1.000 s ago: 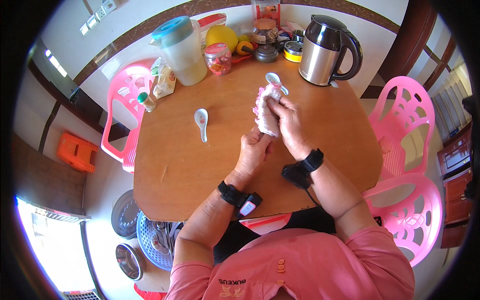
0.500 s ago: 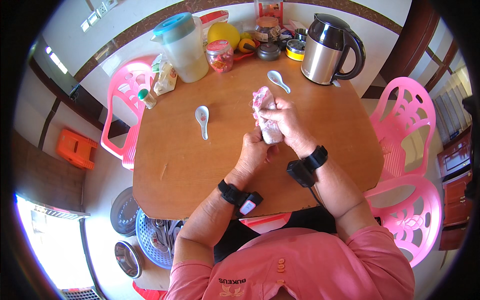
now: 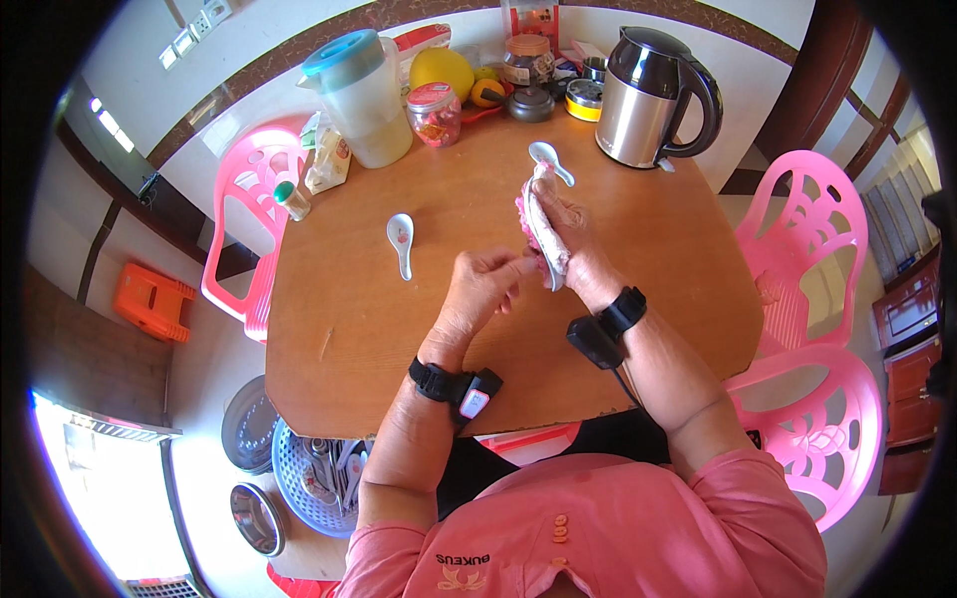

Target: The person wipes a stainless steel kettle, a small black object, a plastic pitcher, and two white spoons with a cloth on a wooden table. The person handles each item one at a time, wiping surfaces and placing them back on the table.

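A pink and white cloth point(image 3: 543, 224) is folded lengthwise in my right hand point(image 3: 570, 229), whose fingers and thumb wrap around it above the middle right of the table. From its lower end pokes a smooth pale tip, like part of a spoon; the rest of that is hidden. My left hand point(image 3: 483, 289) is just left of this end, fingers curled and thumb and fingertips pinched at the cloth's lower edge; what they hold is unclear. One white spoon point(image 3: 401, 239) lies on the table to the left, and another white spoon point(image 3: 546, 157) lies just beyond the cloth.
Along the far side of the wooden table point(image 3: 339, 369) stand a lidded plastic jug point(image 3: 364, 110), a red-lidded jar point(image 3: 435, 115), a yellow round fruit point(image 3: 442, 72) and a steel kettle point(image 3: 638, 110). Pink chairs point(image 3: 797, 234) flank the table. A blue basket point(image 3: 289, 478) with utensils sits at lower left.
My left hand has drawn away to the left from the cloth's underside. My right hand has turned the cloth narrower and more upright, and the pale tip now shows below.
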`<state>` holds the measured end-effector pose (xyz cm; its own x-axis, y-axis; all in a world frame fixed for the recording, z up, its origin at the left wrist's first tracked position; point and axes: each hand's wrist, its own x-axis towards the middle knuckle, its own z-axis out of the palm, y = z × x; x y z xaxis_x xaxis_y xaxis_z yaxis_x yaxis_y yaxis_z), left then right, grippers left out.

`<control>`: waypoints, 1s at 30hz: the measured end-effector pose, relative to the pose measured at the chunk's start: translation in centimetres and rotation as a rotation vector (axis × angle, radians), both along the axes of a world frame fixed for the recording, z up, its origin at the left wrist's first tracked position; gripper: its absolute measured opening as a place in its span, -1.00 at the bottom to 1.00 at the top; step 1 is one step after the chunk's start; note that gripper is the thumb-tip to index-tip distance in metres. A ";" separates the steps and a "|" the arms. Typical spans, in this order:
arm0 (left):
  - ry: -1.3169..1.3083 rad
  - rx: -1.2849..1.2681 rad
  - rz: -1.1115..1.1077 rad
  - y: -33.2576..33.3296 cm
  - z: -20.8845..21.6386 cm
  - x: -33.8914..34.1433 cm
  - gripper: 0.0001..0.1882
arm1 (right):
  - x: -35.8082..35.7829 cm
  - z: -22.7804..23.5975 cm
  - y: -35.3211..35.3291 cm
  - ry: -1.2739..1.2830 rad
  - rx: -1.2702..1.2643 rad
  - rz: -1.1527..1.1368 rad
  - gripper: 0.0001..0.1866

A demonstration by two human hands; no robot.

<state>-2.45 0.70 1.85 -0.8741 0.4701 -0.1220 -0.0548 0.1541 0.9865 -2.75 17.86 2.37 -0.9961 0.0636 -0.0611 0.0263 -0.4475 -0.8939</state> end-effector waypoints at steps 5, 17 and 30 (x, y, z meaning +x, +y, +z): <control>0.098 0.302 0.342 -0.1 -0.2 -0.6 -0.78 | 0.3 0.3 -0.4 -0.042 0.125 0.138 -0.64; 0.194 0.267 0.337 -0.4 -0.6 -0.9 -0.81 | 0.8 0.2 -1.4 0.045 0.335 0.341 -0.85; 0.089 0.287 0.301 -0.4 -1.1 -1.2 -0.78 | -0.6 -2.1 -1.6 0.125 0.431 0.256 -0.76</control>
<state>-3.67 0.31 0.75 -0.9789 0.1956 0.0591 0.0323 -0.1374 0.9900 -3.34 16.29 0.24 -0.9810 -0.1905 0.0372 -0.0318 -0.0314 -0.9990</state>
